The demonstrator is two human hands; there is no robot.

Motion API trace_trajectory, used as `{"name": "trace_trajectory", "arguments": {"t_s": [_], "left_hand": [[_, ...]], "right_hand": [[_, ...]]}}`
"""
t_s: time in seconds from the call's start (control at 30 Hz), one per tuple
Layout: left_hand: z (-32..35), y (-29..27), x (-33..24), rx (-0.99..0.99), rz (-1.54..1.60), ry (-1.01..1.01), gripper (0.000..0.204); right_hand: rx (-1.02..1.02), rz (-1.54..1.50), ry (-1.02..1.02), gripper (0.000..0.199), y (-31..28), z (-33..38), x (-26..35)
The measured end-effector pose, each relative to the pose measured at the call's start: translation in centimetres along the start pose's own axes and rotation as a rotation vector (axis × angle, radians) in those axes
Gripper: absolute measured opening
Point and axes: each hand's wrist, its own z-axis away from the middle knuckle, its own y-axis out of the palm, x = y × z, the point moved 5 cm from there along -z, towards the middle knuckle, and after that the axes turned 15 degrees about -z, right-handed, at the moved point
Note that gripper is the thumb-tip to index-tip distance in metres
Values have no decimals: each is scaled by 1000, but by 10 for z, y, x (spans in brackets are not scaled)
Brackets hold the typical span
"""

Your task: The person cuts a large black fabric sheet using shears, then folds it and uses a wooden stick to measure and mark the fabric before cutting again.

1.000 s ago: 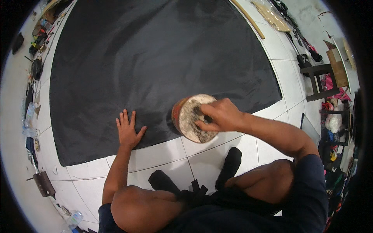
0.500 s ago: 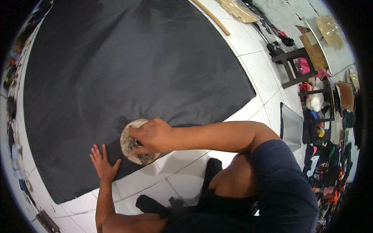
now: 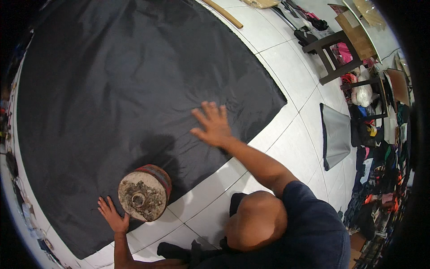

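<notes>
A large sheet of black fabric (image 3: 112, 89) lies spread over the floor, with soft creases. Near its front edge stands a round, heavy-looking block (image 3: 143, 195), its top rough and pale like concrete with a small ring in the middle, its side worn red. My left hand (image 3: 113, 218) rests flat on the fabric just left of the block, fingers apart, holding nothing. Farther right, over the fabric toward its right corner, my right hand (image 3: 214, 124) is stretched out with spread, slightly blurred fingers. Nothing is in it, and whether it touches the cloth I cannot tell.
White floor tiles (image 3: 286, 148) border the fabric. A wooden stick (image 3: 226, 14) lies along its far right edge. To the right are a grey sheet with dark edges (image 3: 337, 136), a dark stool (image 3: 333, 56) and a heap of mixed goods (image 3: 380, 179).
My right hand has let go of the round block and moved away to the right across the fabric. The whole view has shifted; my left hand remains on the cloth.
</notes>
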Motion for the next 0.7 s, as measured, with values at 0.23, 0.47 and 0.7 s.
{"name": "trace_trajectory", "arguments": {"t_s": [0.23, 0.47, 0.7], "left_hand": [[-2, 3, 0, -12, 77, -8, 102], [80, 45, 89, 152, -129, -828, 70], [95, 38, 109, 206, -12, -996, 71]], "right_hand": [[-273, 32, 675, 76, -91, 47, -214], [-350, -13, 810, 70, -118, 53, -278], [-543, 166, 419, 51, -117, 51, -196]]}}
